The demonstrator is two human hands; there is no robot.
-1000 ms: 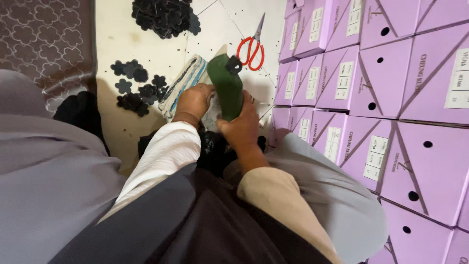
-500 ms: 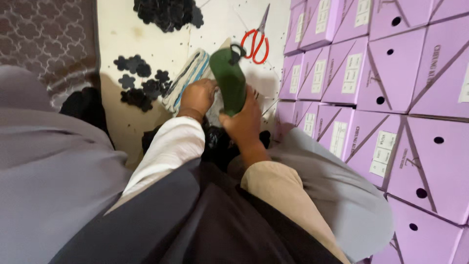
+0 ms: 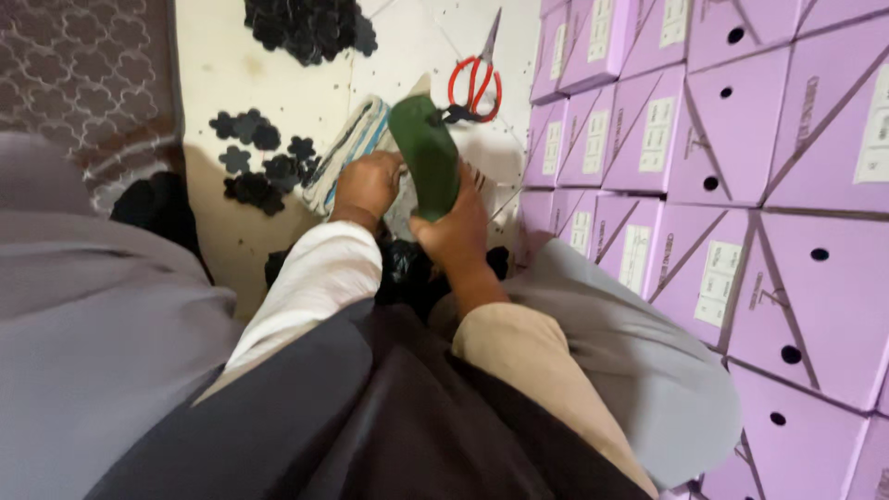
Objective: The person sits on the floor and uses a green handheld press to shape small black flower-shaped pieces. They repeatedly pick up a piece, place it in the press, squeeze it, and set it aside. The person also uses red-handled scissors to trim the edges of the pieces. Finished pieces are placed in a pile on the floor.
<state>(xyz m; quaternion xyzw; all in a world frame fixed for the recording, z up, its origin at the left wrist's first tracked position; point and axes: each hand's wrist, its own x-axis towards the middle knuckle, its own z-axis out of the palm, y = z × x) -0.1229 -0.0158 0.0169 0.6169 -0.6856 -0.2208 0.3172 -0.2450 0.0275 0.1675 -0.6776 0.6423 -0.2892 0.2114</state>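
The person sits on the pale floor [image 3: 278, 83] with both hands out past the knees, working on a dark green shoe piece [image 3: 426, 153], a long flat slab shaped like a sole. It is held up off the floor, its long axis running from the near end, buried in the right hand [image 3: 458, 231], up and slightly leftward to a rounded far end that points at the floor's far edge. The right hand is wrapped firmly round the lower end, fingers closed about it. The left hand [image 3: 368, 185] sits just beside the piece on its left, fingers curled in at the green edge; whether it actually pinches the piece or something small against it I cannot tell. Under and behind the hands lies a striped cloth [image 3: 347, 153] of white, blue and green, folded in a bundle. Red-handled scissors [image 3: 477, 74] lie just beyond the green tip, blades aimed toward the far edge. Black flower-shaped cutouts [image 3: 259, 162] are scattered left of the cloth, with a bigger heap of black cutouts [image 3: 306, 23] at the far edge. A wall of stacked purple boxes [image 3: 741, 185] lines the floor's right edge, and a patterned rug [image 3: 83, 83] covers the far left corner.
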